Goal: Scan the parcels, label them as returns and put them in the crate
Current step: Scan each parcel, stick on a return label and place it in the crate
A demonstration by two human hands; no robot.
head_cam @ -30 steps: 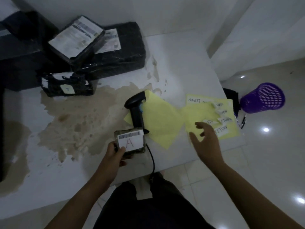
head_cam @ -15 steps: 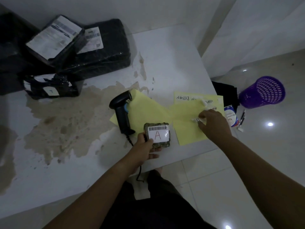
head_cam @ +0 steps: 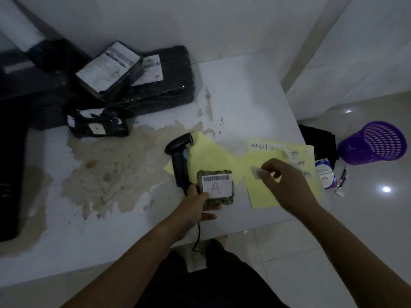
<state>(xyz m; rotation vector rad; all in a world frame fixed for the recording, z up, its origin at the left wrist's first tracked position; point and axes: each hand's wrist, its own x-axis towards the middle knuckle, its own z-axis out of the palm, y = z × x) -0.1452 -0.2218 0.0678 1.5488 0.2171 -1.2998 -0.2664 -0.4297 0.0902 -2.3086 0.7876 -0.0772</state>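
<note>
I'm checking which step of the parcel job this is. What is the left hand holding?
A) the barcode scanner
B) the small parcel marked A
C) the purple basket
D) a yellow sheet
B: the left hand grips the small parcel marked A, the scanner lies on the table, and the right hand pinches a pale sticker.

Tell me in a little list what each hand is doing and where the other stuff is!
Left hand: holds the small parcel marked A
Right hand: pinches a pale sticker above the yellow sheet
Scanner: lies on the table beside the small parcel
Black parcels: piled at the table's far left
Purple basket: on the floor, right of the table
</note>
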